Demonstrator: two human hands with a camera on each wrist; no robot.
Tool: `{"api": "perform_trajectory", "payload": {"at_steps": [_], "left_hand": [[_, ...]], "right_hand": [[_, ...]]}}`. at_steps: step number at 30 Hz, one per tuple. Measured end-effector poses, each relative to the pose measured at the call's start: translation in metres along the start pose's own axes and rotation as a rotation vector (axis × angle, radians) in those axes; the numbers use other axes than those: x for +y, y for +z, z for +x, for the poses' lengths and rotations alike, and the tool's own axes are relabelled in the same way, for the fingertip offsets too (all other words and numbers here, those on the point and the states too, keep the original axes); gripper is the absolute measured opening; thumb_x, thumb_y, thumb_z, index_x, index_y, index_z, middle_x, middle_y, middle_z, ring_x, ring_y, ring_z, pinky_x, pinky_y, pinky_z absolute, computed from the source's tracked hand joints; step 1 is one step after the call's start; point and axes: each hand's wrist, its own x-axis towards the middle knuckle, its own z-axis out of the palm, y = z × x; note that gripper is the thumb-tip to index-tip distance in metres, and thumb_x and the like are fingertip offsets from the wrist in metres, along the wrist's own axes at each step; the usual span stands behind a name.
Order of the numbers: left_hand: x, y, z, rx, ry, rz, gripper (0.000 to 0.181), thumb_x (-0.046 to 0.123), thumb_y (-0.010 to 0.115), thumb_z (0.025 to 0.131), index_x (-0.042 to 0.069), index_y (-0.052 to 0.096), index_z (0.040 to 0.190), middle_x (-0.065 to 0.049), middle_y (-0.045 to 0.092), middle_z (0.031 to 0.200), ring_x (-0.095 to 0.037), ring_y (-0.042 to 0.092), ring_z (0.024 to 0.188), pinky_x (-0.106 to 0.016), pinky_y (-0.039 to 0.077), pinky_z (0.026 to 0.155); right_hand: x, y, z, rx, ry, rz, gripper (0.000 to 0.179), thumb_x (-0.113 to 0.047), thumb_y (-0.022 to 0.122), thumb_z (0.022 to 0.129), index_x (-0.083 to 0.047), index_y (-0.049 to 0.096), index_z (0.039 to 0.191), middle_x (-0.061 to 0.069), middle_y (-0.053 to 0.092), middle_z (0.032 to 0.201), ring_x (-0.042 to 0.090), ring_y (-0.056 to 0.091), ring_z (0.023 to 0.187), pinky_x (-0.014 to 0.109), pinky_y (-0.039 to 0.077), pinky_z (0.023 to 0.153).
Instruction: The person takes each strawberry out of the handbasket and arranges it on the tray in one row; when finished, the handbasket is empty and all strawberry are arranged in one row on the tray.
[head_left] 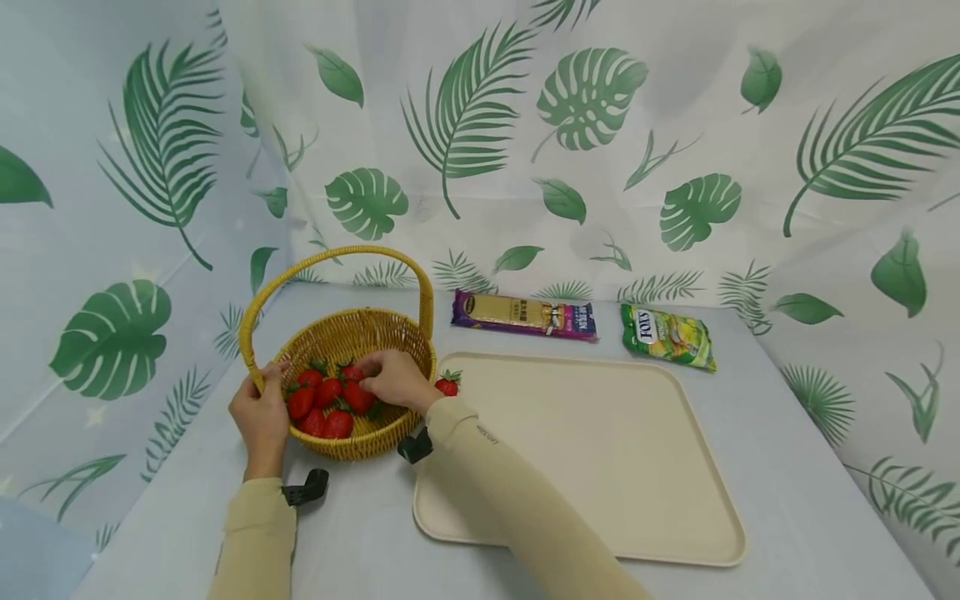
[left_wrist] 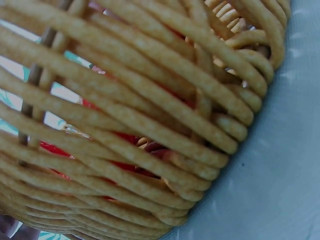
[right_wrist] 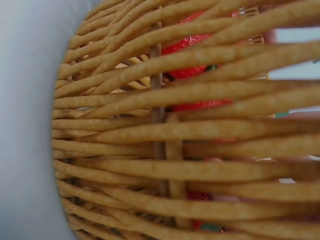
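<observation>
A yellow wicker basket (head_left: 348,451) with a tall arched handle stands at the left of the table. Several red strawberries (head_left: 337,424) with green leaves lie inside it. My left hand (head_left: 260,412) grips the basket's left rim by the foot of the handle. Over the near right rim reaches my right hand (head_left: 397,379), its fingertips pinching a strawberry (head_left: 350,373) among the others. In the left wrist view the woven wall (left_wrist: 145,95) fills most of the picture. Red strawberries (right_wrist: 187,57) show through the weave in the right wrist view.
A beige tray (head_left: 585,458) lies right of the basket, under my right forearm. One strawberry (head_left: 447,383) is at its upper left corner. Behind the tray lie a purple and gold packet (head_left: 525,316) and a green candy bag (head_left: 667,337). Leaf-printed cloth walls (head_left: 495,167) surround the table.
</observation>
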Motion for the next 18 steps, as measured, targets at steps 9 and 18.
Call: {"api": "perform_trajectory", "payload": {"at_steps": [9, 18], "left_hand": [[-0.0026, 0.0, -0.0028, 0.015, -0.005, -0.012, 0.051, 0.046, 0.052, 0.099, 0.001, 0.073, 0.11, -0.016, 0.067, 0.118, -0.009, 0.056, 0.108, -0.021, 0.037, 0.087], [-0.0022, 0.0009, -0.0011, 0.003, 0.013, -0.004, 0.05, 0.045, 0.051, 0.1, 0.0, 0.072, 0.111, -0.014, 0.067, 0.118, -0.007, 0.054, 0.105, -0.021, 0.035, 0.085]], "right_hand": [[0.0012, 0.0035, 0.0004, 0.044, 0.034, -0.109, 0.031, -0.014, 0.069, 0.09, -0.014, 0.07, 0.121, 0.003, 0.068, 0.117, 0.015, 0.06, 0.104, 0.026, 0.049, 0.084], [0.0016, 0.0044, 0.0048, -0.009, 0.061, -0.216, 0.029, -0.014, 0.074, 0.086, -0.016, 0.072, 0.115, 0.001, 0.069, 0.107, 0.014, 0.061, 0.099, 0.025, 0.048, 0.081]]}}
